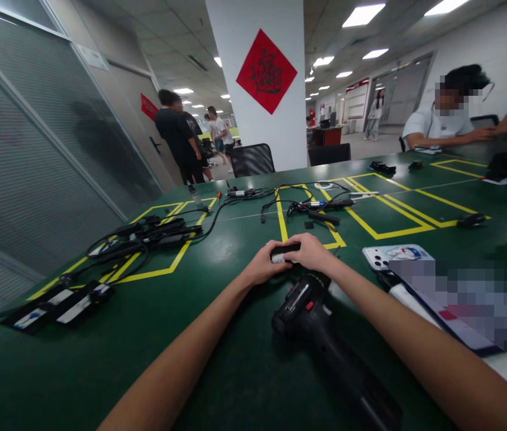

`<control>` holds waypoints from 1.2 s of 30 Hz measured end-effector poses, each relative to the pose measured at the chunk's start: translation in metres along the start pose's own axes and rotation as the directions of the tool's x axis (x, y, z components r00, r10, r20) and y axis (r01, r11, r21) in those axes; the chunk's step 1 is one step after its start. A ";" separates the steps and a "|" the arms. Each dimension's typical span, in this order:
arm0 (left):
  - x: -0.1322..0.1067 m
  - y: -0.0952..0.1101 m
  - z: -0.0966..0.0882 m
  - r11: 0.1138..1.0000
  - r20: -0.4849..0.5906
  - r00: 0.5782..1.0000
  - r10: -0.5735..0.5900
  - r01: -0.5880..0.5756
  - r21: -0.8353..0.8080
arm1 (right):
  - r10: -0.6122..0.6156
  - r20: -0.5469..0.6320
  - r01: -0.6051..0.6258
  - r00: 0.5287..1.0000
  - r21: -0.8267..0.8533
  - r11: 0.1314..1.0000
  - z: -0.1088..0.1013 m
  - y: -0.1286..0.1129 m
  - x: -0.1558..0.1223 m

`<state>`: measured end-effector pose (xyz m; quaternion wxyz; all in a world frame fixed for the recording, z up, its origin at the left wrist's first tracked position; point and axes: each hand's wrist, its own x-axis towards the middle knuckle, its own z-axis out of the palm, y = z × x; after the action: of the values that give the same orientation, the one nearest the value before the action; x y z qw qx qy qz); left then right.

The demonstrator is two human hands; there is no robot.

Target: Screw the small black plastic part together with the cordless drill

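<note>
Head camera: a small black-and-white piece is held between the person's two hands, near the middle of the green table. The left hand grips its near left side and the right hand closes over the other side, so both are gripping the same thing (the fingers cover much of it, and I cannot tell whether it touches the tabletop). Just beneath the right wrist, a black power drill with a red button lies between the forearms, its front end partly hidden.

Beyond the hands, a small black square and a short black bar lie near yellow tape lines. To the left, a heap of black cables spreads over more tape, with black strips bearing white labels nearer the table's edge. On the right, a phone in a patterned case lies beside the right forearm.

Farther out, a person in a white shirt sits at the far right side, and a red diamond-shaped sign hangs on a white pillar.
</note>
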<state>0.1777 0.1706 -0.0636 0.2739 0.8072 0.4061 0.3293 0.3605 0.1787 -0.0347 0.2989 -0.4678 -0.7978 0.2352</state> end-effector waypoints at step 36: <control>-0.140 0.143 0.032 0.768 0.360 0.929 -0.088 0.293 -0.570 | 0.190 -0.092 -0.204 0.977 -0.176 0.963 0.013 -0.089 -0.216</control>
<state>0.2064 -0.0261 -0.0260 0.6142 0.6694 0.3091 0.2813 0.3802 -0.0539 -0.0410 0.2591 -0.5789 -0.7539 0.1714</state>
